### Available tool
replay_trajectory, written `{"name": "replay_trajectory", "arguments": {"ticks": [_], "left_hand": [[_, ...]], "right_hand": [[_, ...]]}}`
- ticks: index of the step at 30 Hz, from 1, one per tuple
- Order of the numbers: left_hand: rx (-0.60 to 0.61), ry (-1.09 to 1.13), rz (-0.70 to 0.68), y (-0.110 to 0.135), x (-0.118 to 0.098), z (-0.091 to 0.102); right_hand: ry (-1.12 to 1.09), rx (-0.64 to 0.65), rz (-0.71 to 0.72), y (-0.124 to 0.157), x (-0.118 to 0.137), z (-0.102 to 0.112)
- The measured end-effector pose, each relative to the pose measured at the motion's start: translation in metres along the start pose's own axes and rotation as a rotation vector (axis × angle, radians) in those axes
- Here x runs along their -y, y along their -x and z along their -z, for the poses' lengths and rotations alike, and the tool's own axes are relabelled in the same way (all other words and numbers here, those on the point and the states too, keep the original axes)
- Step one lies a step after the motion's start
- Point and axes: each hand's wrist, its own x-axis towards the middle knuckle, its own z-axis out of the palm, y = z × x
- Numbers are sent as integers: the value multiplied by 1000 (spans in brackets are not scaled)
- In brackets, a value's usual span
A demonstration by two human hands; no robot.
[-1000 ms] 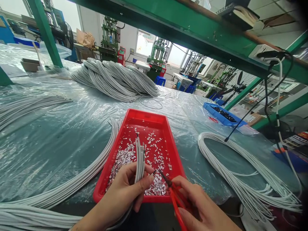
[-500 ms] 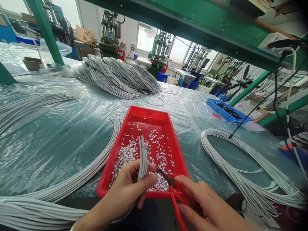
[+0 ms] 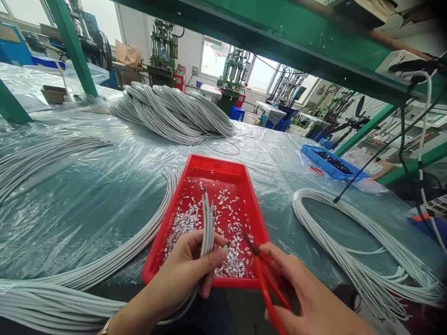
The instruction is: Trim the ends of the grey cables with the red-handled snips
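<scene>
My left hand [image 3: 186, 270] is closed around a small bunch of grey cable ends [image 3: 208, 218], which stick up over a red tray [image 3: 174, 218]. The tray's floor is littered with several silvery foil scraps [image 3: 181, 225]. My right hand [image 3: 307, 298] grips red-handled scissors [image 3: 267, 284]; their dark tip points up and left, close to my left fingertips, just above the tray's near right corner. The held cables trail down and off to the left under my wrist.
Grey cable bundles lie on the plastic-covered table: a big heap [image 3: 171, 111] at the back, a curved run [image 3: 115, 260] left of the tray, a loop [image 3: 352, 242] on the right. A blue bin [image 3: 331, 163] of dark parts sits far right. A green shelf beam [image 3: 279, 32] crosses overhead.
The scissors have shifted slightly right and tilted more upright, their tip drawing a little away from the cable bunch. My left hand keeps holding the cables in much the same place.
</scene>
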Motion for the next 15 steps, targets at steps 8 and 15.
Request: {"name": "replay_trajectory", "arguments": {"ticks": [8,15], "left_hand": [[-16,-23,-81,2,0,6],[31,-10,-20,1,3,-2]], "right_hand": [[-73,-82,-35,13,-10,1],[-300,-198,83,4,-19,-1]]}}
